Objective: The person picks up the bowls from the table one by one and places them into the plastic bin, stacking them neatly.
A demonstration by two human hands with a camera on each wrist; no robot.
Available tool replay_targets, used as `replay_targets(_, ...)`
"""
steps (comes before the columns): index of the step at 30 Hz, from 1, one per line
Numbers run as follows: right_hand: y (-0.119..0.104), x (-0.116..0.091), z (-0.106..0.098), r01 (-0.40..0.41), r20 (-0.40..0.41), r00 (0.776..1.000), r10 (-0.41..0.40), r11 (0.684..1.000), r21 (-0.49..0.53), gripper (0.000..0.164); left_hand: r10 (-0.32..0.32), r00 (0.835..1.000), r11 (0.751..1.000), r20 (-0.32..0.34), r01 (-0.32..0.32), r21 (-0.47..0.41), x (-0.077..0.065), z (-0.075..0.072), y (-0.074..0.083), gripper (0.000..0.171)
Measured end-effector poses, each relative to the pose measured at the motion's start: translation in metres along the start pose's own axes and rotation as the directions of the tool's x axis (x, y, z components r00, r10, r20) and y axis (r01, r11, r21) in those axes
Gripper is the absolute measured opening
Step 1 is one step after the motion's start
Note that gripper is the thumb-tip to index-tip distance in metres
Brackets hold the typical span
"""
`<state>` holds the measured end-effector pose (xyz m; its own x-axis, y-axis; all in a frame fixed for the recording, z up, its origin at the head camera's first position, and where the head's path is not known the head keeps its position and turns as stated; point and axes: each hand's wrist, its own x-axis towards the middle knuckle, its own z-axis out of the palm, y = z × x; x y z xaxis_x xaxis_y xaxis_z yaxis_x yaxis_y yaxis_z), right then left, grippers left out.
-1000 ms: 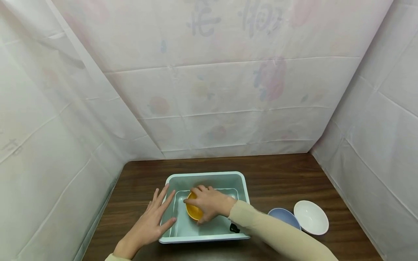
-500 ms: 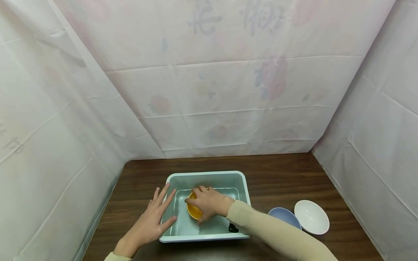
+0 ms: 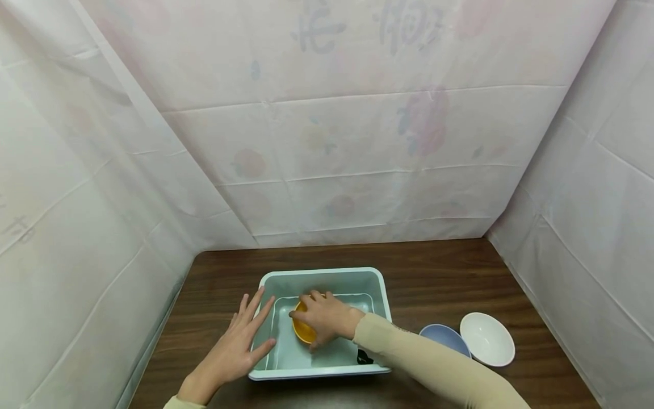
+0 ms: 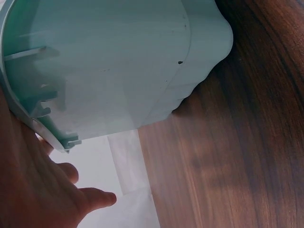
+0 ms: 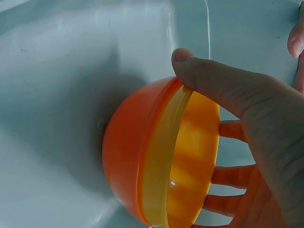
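Observation:
In the head view, a pale green plastic tub (image 3: 319,373) stands on the table. My right hand (image 3: 328,315) reaches into it and holds a yellow bowl (image 3: 304,332) across its rim. The right wrist view shows the yellow bowl's inside (image 5: 192,156) sitting within an orange outer bowl (image 5: 126,147), the thumb on one side of the rim and the fingers spread along the other. My left hand (image 3: 230,347), fingers straight and spread, lies at the tub's left rim. The left wrist view has that hand against the rim, beside the tub's outer wall (image 4: 114,76).
A blue bowl (image 3: 443,337) and a white bowl (image 3: 487,339) stand side by side to the right of the tub, partly behind my right sleeve. A small black thing (image 3: 364,357) is at the tub's front right. White sheets (image 3: 332,142) enclose the wooden table (image 3: 429,278).
Almost nothing differs. The right hand and the yellow bowl have shifted very slightly to the right in the tub; the left hand stays at the rim.

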<state>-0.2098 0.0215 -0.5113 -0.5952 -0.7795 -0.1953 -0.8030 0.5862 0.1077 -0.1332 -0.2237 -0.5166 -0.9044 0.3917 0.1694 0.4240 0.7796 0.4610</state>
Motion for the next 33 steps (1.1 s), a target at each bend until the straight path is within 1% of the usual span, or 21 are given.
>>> replay_targets(18, -0.002, 0.0034, 0.0023, -0.019, 0.022, 1.0, 0.02, 1.0, -0.016, 0.089, 0.001, 1.0, 1.0, -0.003, -0.001, -0.011, -0.0005, 0.0002, -0.0008, 0.078)
replay_targets(24, -0.0002, 0.0012, -0.0011, -0.015, -0.002, 1.0, 0.015, 1.0, -0.01, 0.087, -0.001, 1.0, 1.0, -0.001, 0.001, -0.021, -0.0002, 0.0001, -0.0006, 0.078)
replay_targets(33, 0.0028, 0.0004, -0.0023, -0.013, -0.016, 1.0, 0.013, 1.0, -0.015, 0.086, -0.008, 1.0, 1.0, 0.004, 0.008, -0.02, -0.0005, -0.0002, -0.0004, 0.078)
